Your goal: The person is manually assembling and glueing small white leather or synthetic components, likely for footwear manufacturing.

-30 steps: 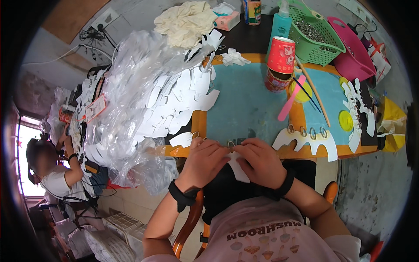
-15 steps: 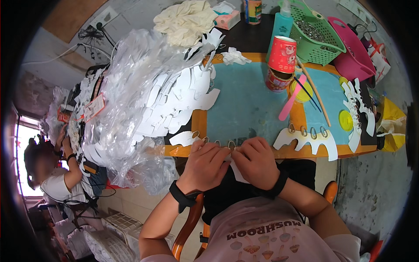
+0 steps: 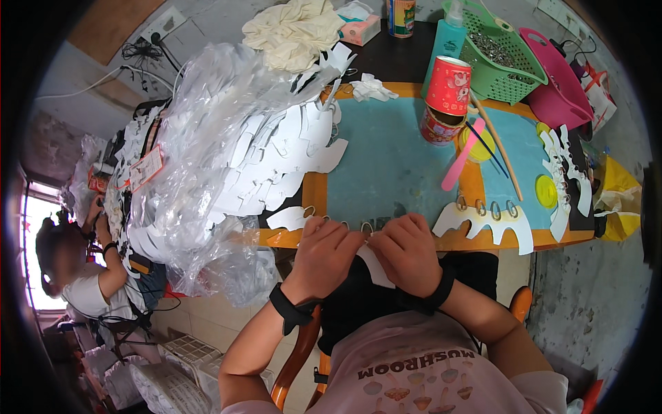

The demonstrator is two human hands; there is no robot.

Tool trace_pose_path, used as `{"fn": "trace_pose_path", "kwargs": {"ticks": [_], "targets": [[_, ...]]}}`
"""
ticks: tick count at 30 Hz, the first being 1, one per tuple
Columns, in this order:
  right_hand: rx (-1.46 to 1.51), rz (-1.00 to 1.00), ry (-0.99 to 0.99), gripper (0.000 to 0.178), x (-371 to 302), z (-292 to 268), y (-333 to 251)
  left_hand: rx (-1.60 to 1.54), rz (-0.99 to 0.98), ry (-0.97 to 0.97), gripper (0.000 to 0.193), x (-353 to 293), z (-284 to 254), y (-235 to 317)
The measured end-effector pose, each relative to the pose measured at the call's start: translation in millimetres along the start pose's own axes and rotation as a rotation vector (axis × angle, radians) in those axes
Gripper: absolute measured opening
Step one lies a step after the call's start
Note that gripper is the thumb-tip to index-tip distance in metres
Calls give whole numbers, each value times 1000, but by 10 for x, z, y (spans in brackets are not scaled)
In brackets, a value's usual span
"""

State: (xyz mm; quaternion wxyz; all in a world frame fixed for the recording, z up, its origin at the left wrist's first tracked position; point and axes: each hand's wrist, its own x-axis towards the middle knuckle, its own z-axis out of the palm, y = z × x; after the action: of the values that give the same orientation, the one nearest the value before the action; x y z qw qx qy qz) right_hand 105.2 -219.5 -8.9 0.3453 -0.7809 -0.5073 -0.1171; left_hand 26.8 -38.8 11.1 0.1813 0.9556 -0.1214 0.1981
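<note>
At the table's front edge, my left hand (image 3: 323, 257) and my right hand (image 3: 408, 254) are close together, fingers pinched. Between them they grip a white card piece (image 3: 376, 268), whose lower part hangs below my fingers. A metal ring (image 3: 367, 227) sticks up between the two hands, and another shows by the left fingertips. My fingers hide most of the piece. To the left, a white card end (image 3: 289, 218) with a ring lies on the edge; whether it joins the held piece is hidden. A scalloped white card (image 3: 483, 226) with several metal rings rests right of my right hand.
Stacked white cards (image 3: 283, 155) and clear plastic wrap (image 3: 200, 138) cover the left side. Behind stand a red cup (image 3: 451, 86), a turquoise bottle (image 3: 446, 41), a green basket (image 3: 500, 76) of metal parts and a pink basket (image 3: 552, 76). Another person (image 3: 103, 276) works far left.
Both hands stay nearly in place, still pinching. The hanging part of the white card has shifted slightly left, and more of it shows between my hands.
</note>
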Motion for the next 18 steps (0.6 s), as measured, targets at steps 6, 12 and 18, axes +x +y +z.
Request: {"fn": "trace_pose_path", "kwargs": {"ticks": [6, 12, 18], "targets": [[-61, -162, -63, 25, -82, -67, 77, 177, 232, -56, 16, -80, -83, -25], [-125, -219, -190, 27, -116, -140, 116, 356, 342, -106, 26, -228, -81, 0], [-192, -118, -236, 29, -199, -201, -28, 412, 258, -120, 36, -320, -98, 80]]}}
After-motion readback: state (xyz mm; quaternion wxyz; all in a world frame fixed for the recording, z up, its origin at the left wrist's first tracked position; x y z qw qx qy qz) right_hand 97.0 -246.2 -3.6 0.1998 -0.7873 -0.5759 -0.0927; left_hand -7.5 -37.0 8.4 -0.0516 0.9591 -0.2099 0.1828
